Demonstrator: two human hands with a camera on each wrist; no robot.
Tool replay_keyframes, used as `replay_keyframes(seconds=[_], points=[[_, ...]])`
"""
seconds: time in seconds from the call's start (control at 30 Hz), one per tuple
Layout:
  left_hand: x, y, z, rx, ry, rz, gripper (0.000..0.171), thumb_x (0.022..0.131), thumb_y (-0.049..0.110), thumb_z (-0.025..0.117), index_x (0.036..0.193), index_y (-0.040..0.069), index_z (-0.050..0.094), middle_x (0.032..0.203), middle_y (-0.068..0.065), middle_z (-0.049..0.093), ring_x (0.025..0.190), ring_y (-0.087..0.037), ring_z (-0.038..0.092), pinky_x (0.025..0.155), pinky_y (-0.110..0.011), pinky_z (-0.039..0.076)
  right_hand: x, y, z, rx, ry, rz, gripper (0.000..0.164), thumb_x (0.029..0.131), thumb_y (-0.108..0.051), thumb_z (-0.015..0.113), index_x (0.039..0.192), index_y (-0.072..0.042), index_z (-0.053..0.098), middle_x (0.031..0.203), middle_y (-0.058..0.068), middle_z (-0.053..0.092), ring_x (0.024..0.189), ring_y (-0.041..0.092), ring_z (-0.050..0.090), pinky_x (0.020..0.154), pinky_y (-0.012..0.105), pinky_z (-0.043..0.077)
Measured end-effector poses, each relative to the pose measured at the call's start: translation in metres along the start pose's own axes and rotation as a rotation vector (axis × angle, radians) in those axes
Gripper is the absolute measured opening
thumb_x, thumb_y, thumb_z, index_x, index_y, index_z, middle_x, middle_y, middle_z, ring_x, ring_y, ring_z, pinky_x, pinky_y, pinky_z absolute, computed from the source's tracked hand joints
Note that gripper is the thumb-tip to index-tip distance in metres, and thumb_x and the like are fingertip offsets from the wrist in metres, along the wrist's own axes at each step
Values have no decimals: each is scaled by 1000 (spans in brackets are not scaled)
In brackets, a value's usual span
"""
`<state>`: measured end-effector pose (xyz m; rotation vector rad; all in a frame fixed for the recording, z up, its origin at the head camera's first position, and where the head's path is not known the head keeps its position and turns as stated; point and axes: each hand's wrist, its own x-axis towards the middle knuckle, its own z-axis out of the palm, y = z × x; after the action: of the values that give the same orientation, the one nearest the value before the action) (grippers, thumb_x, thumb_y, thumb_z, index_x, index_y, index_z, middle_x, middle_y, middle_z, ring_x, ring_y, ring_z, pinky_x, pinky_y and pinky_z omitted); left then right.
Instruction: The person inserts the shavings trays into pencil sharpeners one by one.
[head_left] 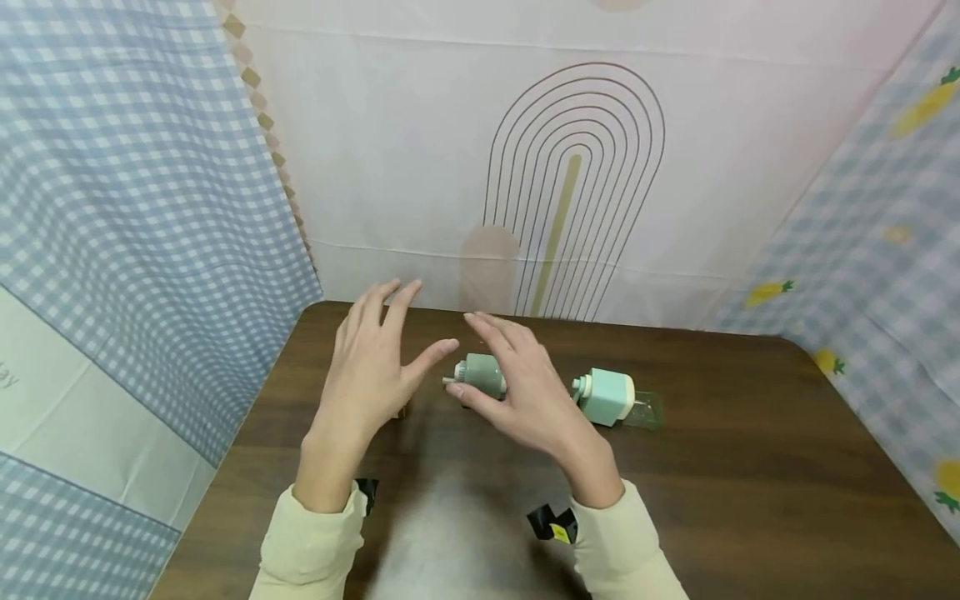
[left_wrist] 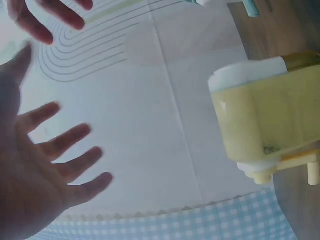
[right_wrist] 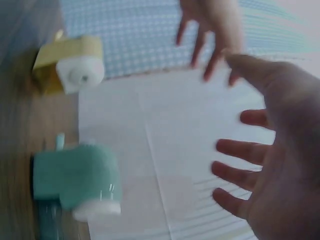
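Both hands hover above the dark wooden table, palms facing each other. The left hand (head_left: 366,362) has its fingers spread and holds nothing. The right hand (head_left: 534,392) is likewise empty, thumb apart from its loosely extended fingers. Beyond the right hand lies a grey-green crank pencil sharpener (head_left: 482,372), partly covered by the fingers. To its right is a mint sharpener (head_left: 606,396) with a cream collar and a clear bin. A yellow sharpener (left_wrist: 270,110) with a white end shows in the left wrist view; in the head view the left hand hides most of it.
The wooden table (head_left: 712,475) ends at a white cloth backdrop (head_left: 390,150) with printed arches. Blue checked cloth (head_left: 142,192) hangs at the left, and a pineapple-print cloth (head_left: 862,275) at the right. A black piece with a yellow label (head_left: 553,525) sits by the right wrist.
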<state>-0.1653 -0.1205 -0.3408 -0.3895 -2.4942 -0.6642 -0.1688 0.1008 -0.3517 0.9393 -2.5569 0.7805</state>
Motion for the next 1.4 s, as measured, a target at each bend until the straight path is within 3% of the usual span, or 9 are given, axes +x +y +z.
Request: replay_keyframes(seconds=[0.17,0.33,0.43,0.6,0.83,1.07,1.27,1.4], points=[[8,17,4,-20,80,62,98,87,84,45,162,25,26,165,-14,27,152,-35,17,113,-70,28,-15,16,-16,-102,128,-36,98,86,-65,68,163,-24,24,167,6,26,151,30,22,110,71,27],[9,32,10,-35,80,109,100,87,90,27,164,28,17,171,-7,9,154,-32,3,114,-73,22,-31,31,-40,-249,230,-15,106,85,-87,44,164,-20,22,170,7,16,153,36,13,111,77,19],[9,36,13,-35,87,127,99,87,90,24,164,28,17,172,-3,2,154,-33,0,113,-75,20,-36,38,-52,-310,288,1,107,85,-89,39,163,-18,24,171,8,14,153,36,10,113,76,15],[7,37,17,-13,78,142,98,87,90,20,165,31,12,172,-3,-3,154,-35,-4,114,-76,17,-37,44,-63,-334,342,19,105,86,-87,41,162,-17,25,171,7,14,154,34,8,116,74,10],[5,38,25,-11,-60,112,96,89,89,23,164,33,2,170,2,-14,154,-30,-13,118,-71,13,-38,48,-66,-261,308,54,104,85,-85,46,163,-19,25,171,6,11,154,35,7,113,78,13],[6,41,34,-102,-186,84,93,90,87,20,163,36,-6,170,3,-15,153,-24,-15,121,-65,14,-36,52,-67,-141,205,119,105,80,-53,80,163,-20,25,169,9,19,151,38,17,110,75,25],[5,40,50,-157,-299,30,88,95,80,33,161,41,-11,170,7,-13,154,-23,-11,121,-64,15,-33,55,-58,-57,94,216,101,87,-49,79,164,-19,20,166,13,25,147,38,25,109,69,36],[3,40,63,-172,-349,7,90,94,79,37,160,42,-12,170,6,-11,154,-23,-9,120,-65,17,-30,58,-46,-25,17,228,98,89,-41,79,163,-15,21,161,19,30,144,38,32,109,65,40]])
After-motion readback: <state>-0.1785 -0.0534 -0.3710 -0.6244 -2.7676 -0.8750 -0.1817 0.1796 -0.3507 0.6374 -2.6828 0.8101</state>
